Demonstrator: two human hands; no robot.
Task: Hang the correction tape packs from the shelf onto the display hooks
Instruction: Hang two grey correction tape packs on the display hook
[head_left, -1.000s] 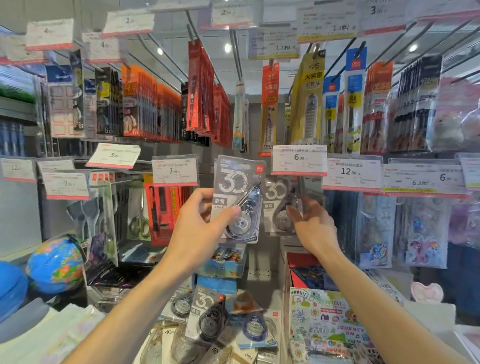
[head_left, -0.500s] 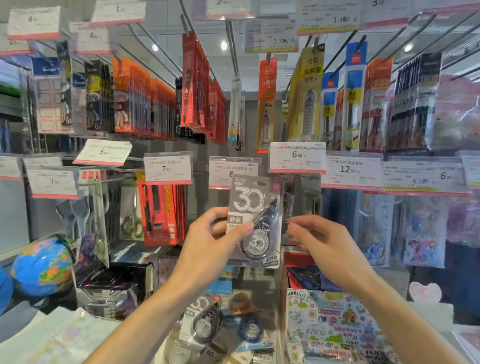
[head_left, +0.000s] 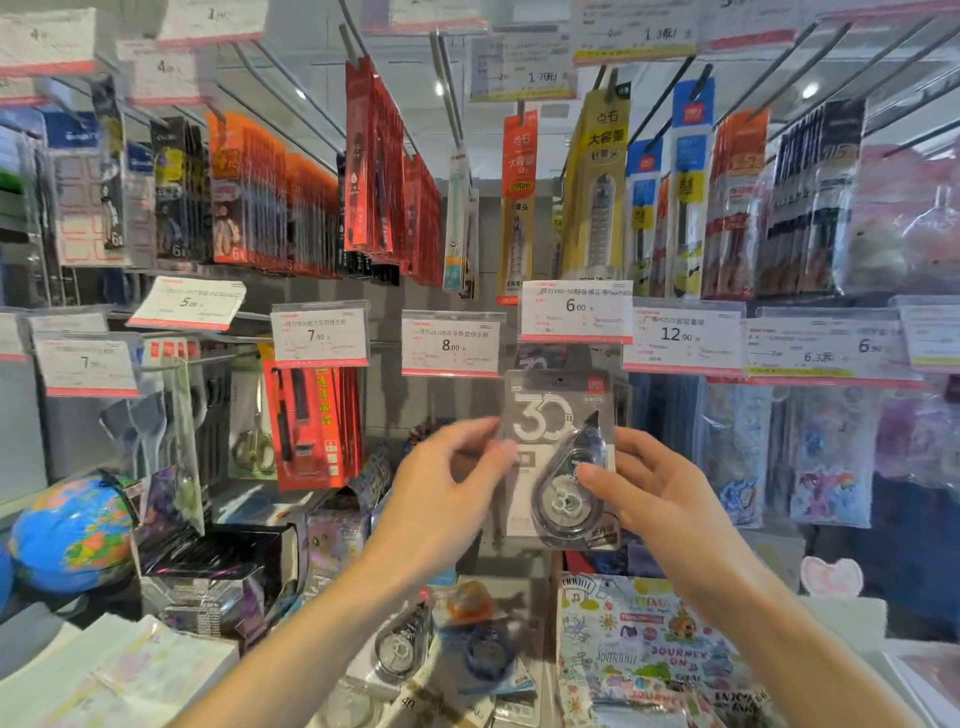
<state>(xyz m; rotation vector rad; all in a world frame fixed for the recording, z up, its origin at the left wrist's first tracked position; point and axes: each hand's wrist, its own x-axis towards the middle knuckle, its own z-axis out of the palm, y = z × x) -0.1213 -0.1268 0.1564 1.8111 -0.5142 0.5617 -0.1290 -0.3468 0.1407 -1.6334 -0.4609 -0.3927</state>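
Observation:
A grey correction tape pack (head_left: 540, 415) with a large "30" on it is held upright just under the 6.00 price tag (head_left: 575, 310). My right hand (head_left: 660, 499) grips its right side, thumb on the clear blister. My left hand (head_left: 447, 488) is blurred at the pack's left edge; its fingertips meet the edge, but I cannot see a grip. Another pack (head_left: 535, 356) peeks out behind the tag, hiding the hook. More correction tape packs (head_left: 400, 647) lie loose on the shelf below my arms.
An 8.00 price tag (head_left: 450, 344) hangs left of the held pack. Red hanging packs (head_left: 311, 426) and a globe (head_left: 72, 530) are to the left. A colourful sticker book (head_left: 649, 654) stands at the lower right. Rows of hooks with pens hang overhead.
The pack has moved right, from under the 8.00 tag to under the 6.00 tag. My right hand, free before, has taken hold of its right side. My left thumb slid off its front.

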